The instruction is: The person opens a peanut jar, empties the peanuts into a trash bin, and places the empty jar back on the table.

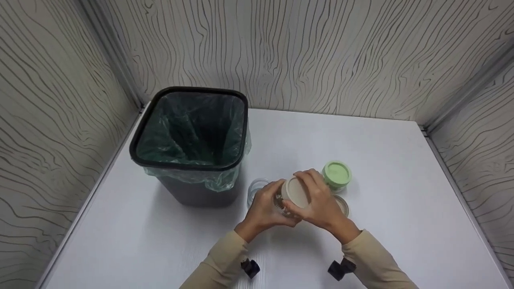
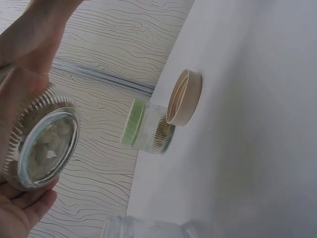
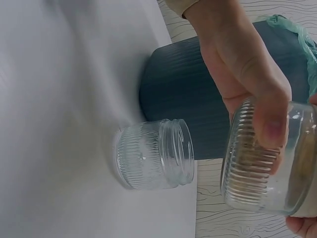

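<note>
Above the table, my left hand point(image 1: 263, 206) grips a ribbed glass jar point(image 3: 250, 168) around its side, the thumb lying along the glass. Something brownish and lumpy shows inside it, also through its base in the left wrist view. My right hand point(image 1: 321, 200) holds the jar's beige lid point(image 1: 297, 192) by the rim, fingers and thumb spread around it. The jar is tilted, its lid facing up and toward the right hand. Below and left of the hands stands a lidless clear glass jar point(image 3: 153, 154), upright on the table.
A jar with a green lid point(image 1: 336, 173) and some brown contents stands beyond the right hand. Near it lies a loose beige lid point(image 2: 185, 96), partly hidden in the head view. A dark bin point(image 1: 192, 192) with a green liner stands to the left. Patterned walls point(image 1: 265, 52) enclose the table.
</note>
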Demonstrator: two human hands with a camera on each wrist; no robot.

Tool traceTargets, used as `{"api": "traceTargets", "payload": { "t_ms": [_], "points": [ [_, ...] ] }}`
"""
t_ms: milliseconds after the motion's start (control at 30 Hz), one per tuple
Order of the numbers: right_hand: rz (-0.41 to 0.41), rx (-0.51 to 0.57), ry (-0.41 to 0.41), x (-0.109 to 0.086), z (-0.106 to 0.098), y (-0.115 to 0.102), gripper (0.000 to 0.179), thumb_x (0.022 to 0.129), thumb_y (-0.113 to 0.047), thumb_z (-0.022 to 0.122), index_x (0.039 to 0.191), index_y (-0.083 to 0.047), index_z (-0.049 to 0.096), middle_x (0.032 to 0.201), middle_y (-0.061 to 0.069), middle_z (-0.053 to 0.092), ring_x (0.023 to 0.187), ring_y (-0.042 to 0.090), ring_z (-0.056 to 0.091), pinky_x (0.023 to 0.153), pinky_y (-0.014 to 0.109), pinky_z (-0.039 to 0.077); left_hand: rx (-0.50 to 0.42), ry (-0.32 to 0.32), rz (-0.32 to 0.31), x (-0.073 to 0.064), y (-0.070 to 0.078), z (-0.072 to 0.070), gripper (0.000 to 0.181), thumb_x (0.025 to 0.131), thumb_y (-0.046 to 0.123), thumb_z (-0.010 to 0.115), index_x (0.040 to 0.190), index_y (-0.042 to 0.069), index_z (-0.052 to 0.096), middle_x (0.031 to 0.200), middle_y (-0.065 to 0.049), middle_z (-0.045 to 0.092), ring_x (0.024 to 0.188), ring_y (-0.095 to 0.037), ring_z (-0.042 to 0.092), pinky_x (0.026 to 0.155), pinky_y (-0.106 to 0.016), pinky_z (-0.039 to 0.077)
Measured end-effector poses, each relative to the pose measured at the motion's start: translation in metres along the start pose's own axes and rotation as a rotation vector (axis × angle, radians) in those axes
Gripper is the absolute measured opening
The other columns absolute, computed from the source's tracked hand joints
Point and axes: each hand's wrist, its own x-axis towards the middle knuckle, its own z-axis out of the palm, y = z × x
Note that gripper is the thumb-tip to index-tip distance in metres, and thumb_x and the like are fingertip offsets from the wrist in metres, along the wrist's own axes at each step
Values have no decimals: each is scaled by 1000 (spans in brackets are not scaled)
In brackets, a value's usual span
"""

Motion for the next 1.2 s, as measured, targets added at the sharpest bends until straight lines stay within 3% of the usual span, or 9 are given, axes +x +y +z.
{"api": "traceTargets", "payload": {
  "t_ms": [367, 600, 933, 1200],
  "points": [
    [44, -7, -91, 0, -7, -2, 64, 72, -34, 79, 124, -3, 58, 114, 13, 60, 107, 25, 62, 87, 44, 56, 15, -14, -54, 1, -1, 1, 79, 61, 30, 88, 129, 9, 53, 121, -6, 65, 112, -16, 62, 96, -29, 55],
    [84, -16, -155, 5, -10, 1, 74, 74, -37, 79, 133, -2, 52, 119, 14, 60, 111, 26, 61, 88, 43, 57, 27, -11, -41, 8, -6, 2, 79, 61, 29, 89, 129, 9, 53, 123, -6, 64, 113, -17, 62, 98, -30, 54],
    [235, 56, -260, 15, -11, 8, 76, 76, -38, 78, 136, -1, 49, 127, 17, 57, 116, 30, 57, 91, 47, 54, 74, -28, -64, 20, -15, 0, 80, 62, 31, 88, 130, 8, 53, 125, -8, 64, 116, -19, 61, 99, -33, 54],
    [367, 19, -325, 24, -13, 9, 80, 76, -47, 74, 134, 2, 49, 125, 17, 57, 109, 28, 56, 87, 46, 55, 91, -27, -72, 25, -20, -3, 82, 60, 29, 90, 131, 9, 52, 126, -7, 62, 115, -18, 61, 98, -34, 55]
  ]
}}
